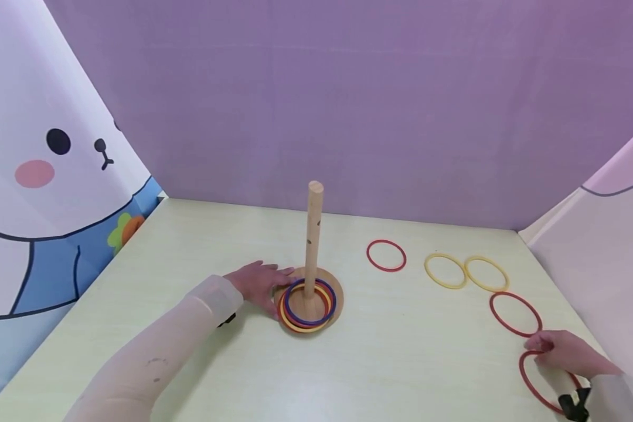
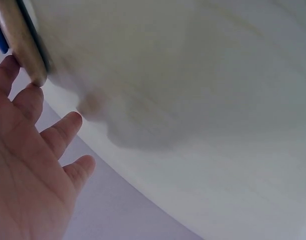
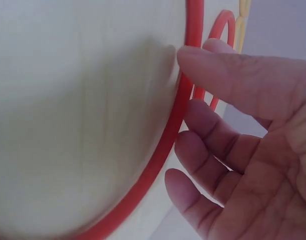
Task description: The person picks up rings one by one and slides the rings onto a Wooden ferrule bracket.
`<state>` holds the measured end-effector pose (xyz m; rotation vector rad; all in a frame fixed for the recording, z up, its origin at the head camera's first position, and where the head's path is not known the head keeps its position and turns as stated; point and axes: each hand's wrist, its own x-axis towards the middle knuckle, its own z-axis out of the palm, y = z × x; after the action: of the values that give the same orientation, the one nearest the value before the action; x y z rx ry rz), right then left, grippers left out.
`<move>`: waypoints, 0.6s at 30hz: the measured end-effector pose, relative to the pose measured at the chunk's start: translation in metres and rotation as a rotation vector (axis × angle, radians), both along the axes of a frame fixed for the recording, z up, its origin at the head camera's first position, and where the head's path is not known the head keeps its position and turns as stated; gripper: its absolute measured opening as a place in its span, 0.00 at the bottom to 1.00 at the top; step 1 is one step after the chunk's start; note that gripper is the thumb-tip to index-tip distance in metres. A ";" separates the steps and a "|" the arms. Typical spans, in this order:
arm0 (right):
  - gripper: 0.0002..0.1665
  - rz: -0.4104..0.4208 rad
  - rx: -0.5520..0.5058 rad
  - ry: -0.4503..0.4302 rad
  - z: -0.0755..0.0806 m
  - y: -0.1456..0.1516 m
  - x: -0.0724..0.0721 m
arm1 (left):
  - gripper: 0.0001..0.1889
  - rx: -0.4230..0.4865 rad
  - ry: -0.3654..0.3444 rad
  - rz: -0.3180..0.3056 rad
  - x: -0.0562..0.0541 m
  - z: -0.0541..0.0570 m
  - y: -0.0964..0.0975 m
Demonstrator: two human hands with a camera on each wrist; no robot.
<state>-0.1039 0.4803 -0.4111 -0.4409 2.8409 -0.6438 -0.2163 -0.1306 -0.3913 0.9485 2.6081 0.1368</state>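
In the head view my left hand [image 1: 261, 284] rests against the left edge of a round wooden base [image 1: 339, 287]. An upright wooden peg [image 1: 313, 234] rises from it. Around the peg's foot lies a stack of red, yellow and blue rings, with a blue ring [image 1: 335, 299] on top. The left wrist view shows fingertips touching the base's rim, the other fingers of the hand [image 2: 33, 155] spread. At the far right, my right hand [image 1: 567, 351] pinches the nearest red ring [image 3: 195, 25] between thumb and forefinger. Its other fingers are loosely bent beside it.
Further rings lie flat on the pale table [image 1: 417, 351]: a red ring [image 1: 491, 305] just beyond my right hand, two yellow rings [image 1: 451, 288] behind it, and another red ring [image 1: 392, 270] right of the peg. A purple backdrop [image 1: 401, 117] closes the far side.
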 end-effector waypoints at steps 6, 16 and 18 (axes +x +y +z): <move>0.08 -0.085 0.042 -0.094 -0.002 -0.004 0.000 | 0.48 -0.025 0.007 -0.009 -0.003 0.001 0.001; 0.07 -0.081 0.103 -0.092 0.003 -0.010 -0.002 | 0.48 -0.009 0.005 -0.005 -0.003 -0.004 -0.001; 0.07 -0.085 0.106 -0.090 0.003 -0.010 -0.001 | 0.48 -0.008 0.006 -0.006 -0.003 -0.004 -0.001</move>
<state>-0.1054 0.4702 -0.4077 -0.2682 2.8035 -0.5108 -0.2195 -0.1313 -0.3954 0.9549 2.6094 0.1214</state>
